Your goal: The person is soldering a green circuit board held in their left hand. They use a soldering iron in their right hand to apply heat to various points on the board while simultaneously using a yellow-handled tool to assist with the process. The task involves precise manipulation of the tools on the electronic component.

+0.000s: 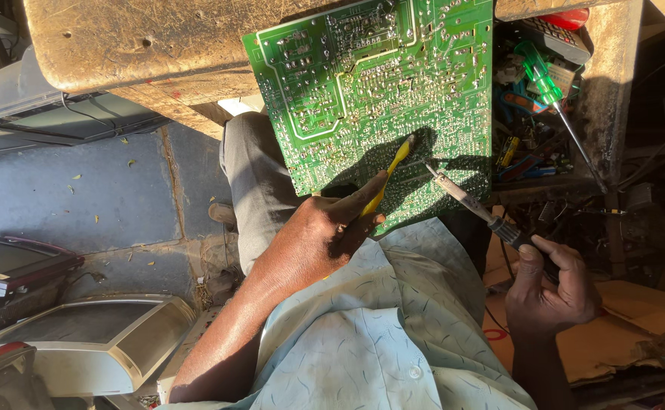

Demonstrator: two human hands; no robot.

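The large green circuit board [370, 99] is lying solder side up, propped between the edge of a worn wooden bench [158, 45] and the person's knee [253, 163], tilted toward the camera. The left hand [325, 228] is gripping a thin yellow-handled tool [393, 171], fingers curled tightly around its handle, and is pressing the tip against the lower right area of the board. The right hand [548, 285] is holding a soldering iron [473, 205] by its dark grip, fingers closed around it, with the metal tip pointing at a spot just beside the yellow tool's tip. The two tips are sitting near each other, and the iron's tip appears to be touching the board, though shadow over that patch is making contact hard to confirm.

Judging progress: work is under way on one joint in the shaded area. No component is showing as lifted or removed, and no fresh solder is distinguishable at this scale, so the joint is looking unfinished. The rest of the board is showing no sign of attention either way.

A green-handled screwdriver [552, 91] is resting on a cluttered tray of parts [529, 144] to the right of the board, untouched. Old monitor casings [97, 334] are sitting on the floor at lower left, well apart from the work.
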